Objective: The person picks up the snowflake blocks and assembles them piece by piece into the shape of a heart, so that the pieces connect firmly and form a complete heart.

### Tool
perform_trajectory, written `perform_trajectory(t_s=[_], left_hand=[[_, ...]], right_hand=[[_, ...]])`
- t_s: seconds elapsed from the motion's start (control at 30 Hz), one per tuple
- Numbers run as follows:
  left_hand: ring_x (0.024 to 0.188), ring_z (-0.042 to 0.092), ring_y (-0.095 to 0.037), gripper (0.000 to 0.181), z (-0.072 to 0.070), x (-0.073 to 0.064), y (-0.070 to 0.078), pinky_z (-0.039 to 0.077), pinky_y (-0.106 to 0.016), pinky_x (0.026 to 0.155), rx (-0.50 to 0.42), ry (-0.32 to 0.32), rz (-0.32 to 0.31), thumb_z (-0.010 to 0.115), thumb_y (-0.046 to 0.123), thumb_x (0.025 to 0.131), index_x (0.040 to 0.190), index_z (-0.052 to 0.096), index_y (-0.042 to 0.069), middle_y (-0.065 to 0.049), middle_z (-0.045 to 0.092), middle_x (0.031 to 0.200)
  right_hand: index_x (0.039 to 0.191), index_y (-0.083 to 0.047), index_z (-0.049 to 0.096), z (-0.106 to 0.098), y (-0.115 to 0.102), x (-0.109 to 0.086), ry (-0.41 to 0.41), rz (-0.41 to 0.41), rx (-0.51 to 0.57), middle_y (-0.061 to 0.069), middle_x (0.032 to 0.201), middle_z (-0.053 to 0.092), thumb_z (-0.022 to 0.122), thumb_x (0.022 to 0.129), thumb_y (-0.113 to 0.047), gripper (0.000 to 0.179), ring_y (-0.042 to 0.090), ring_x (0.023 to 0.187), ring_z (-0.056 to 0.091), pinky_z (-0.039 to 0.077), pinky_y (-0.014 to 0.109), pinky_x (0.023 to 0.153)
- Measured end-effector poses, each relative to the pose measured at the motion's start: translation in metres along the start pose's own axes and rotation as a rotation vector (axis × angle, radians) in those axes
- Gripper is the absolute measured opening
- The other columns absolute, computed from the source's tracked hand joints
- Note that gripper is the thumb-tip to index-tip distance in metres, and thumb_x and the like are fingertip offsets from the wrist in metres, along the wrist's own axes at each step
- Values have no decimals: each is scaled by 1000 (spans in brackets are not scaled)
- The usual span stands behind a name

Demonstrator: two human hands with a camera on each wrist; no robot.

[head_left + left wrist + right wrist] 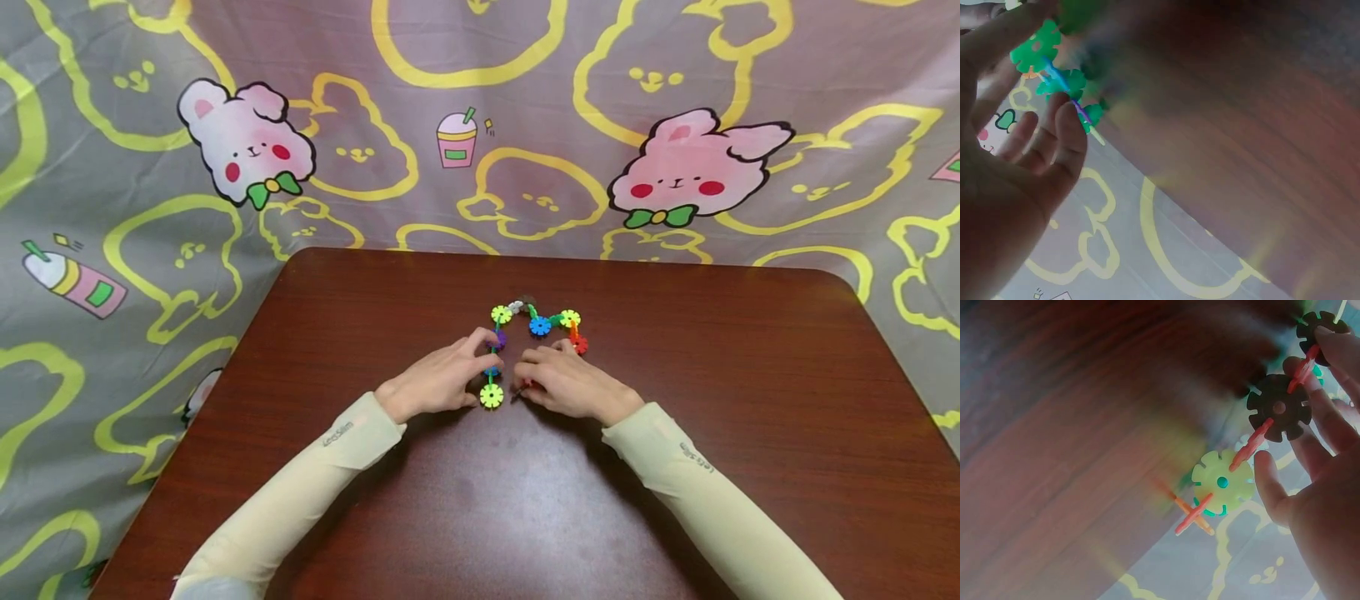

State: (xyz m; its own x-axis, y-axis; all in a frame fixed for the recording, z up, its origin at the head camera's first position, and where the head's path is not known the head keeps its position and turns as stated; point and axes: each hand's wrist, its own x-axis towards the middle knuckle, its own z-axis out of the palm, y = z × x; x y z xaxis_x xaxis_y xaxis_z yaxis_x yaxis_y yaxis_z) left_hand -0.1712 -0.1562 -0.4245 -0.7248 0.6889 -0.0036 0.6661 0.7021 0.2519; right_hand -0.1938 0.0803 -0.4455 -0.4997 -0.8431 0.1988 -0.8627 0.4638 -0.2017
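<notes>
A chain of slotted plastic discs (pixel 539 326) curves across the table in an open loop. My left hand (pixel 438 379) grips its left strand, fingers about a purple disc (pixel 500 339) and a blue one below. That strand ends in a yellow-green disc (pixel 491 396) close to the thumb. Green discs (pixel 1036 47) run between the fingers in the left wrist view. Opposite, my right hand (pixel 562 383) holds the right strand. In the right wrist view its thumb lies on a dark disc (pixel 1310 331), with another dark disc (pixel 1275 403) and a yellow-green disc (pixel 1222 478) further along.
The brown table (pixel 720 358) extends around both hands, with its far edge beyond the chain. A curtain (pixel 517 200) printed with rabbit heads and cups hangs behind the table and on the left. Pale sleeves (pixel 300 492) cover both forearms.
</notes>
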Motion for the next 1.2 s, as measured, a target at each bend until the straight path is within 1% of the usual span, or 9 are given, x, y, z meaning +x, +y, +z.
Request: perform_trajectory(t_s=[0.1,0.17,0.33,0.43,0.57,0.73,0.87,1.03,1.2], left_hand=[[109,54,-22,44,1,5,-1,50,-32,84,35,-28,38,82,22,77,117,64,20,-7,38,143],[112,55,-21,39,1,7,-1,50,-32,87,45,-50,40,81,27,78,114,67,20,-7,40,143],[114,55,-18,33,1,13,1,49,-31,92,22,-81,21,81,32,78,107,70,20,-5,46,139],[111,56,-17,33,2,14,2,49,-30,90,16,-84,15,81,34,78,106,70,21,-4,48,136],[104,56,-16,32,2,16,4,49,-31,84,37,-83,15,81,35,77,104,69,21,-5,50,133],[99,57,-16,32,2,18,6,50,-32,78,94,-81,8,80,39,77,102,70,22,-4,51,130],[98,58,-16,31,2,20,8,50,-32,76,136,-81,6,79,42,77,101,70,23,-3,52,128],[98,58,-15,31,3,23,10,50,-32,75,136,-90,-2,78,44,77,100,70,25,-1,52,128],[94,58,-13,32,5,23,11,51,-31,75,106,-91,-14,78,44,78,102,70,24,0,52,127]], right_hand=[[85,-19,62,0,-1,1,5,5,-1,-6,84,57,71,86,-16,9,12,85,56,38,44,85],[85,-18,62,0,-1,1,8,10,1,-6,84,58,71,86,-16,9,13,86,57,38,44,86],[86,-18,62,0,-1,1,10,26,1,-5,85,59,71,87,-16,9,13,85,57,38,44,85],[85,-19,61,0,-1,1,13,31,5,-6,85,59,71,87,-15,10,12,84,58,38,44,84],[85,-19,61,0,-1,1,21,32,8,-6,83,58,71,87,-16,11,13,83,57,38,44,84],[83,-18,60,0,-1,1,27,33,0,-6,81,57,71,86,-16,12,13,82,56,39,44,84],[84,-17,61,-1,-1,1,6,46,5,-6,82,59,71,87,-14,11,13,83,58,40,44,86],[87,-17,64,-3,2,1,-30,59,29,-5,87,64,71,87,-13,8,13,85,59,42,42,87],[88,-15,66,-4,7,1,-22,16,61,-3,88,64,71,86,-11,6,14,83,60,48,36,81]])
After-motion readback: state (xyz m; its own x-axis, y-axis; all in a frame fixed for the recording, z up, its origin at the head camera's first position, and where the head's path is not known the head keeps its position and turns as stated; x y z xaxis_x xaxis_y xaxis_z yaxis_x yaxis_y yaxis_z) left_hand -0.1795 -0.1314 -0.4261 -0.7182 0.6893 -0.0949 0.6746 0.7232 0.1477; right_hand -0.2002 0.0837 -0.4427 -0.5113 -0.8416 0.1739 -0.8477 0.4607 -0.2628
